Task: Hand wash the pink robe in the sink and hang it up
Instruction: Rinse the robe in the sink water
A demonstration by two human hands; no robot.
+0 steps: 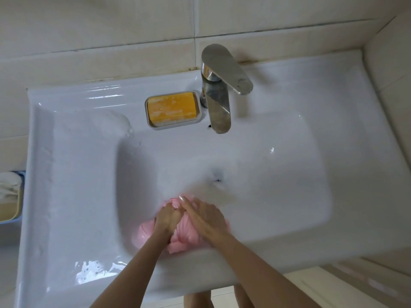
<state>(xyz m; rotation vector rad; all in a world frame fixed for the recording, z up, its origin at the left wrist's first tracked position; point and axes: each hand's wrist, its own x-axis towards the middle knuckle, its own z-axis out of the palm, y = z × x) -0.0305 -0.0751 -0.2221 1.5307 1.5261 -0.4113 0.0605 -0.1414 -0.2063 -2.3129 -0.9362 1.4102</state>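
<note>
The pink robe (185,232) lies bunched into a wet wad against the near wall of the white sink (278,174). My left hand (166,218) is clenched on the wad's left part, fingers curled into the cloth. My right hand (203,216) presses down on its right part with fingers stretched flat and pointing towards the drain (216,177). Both hands cover most of the robe; pink folds show between and beside them.
A chrome tap (219,107) stands at the back of the sink, its lever (226,67) turned right; no water stream shows. An orange soap bar (172,107) rests in a grey dish left of the tap. A blue-rimmed basin (11,196) sits at the far left. Water droplets lie on the near left rim.
</note>
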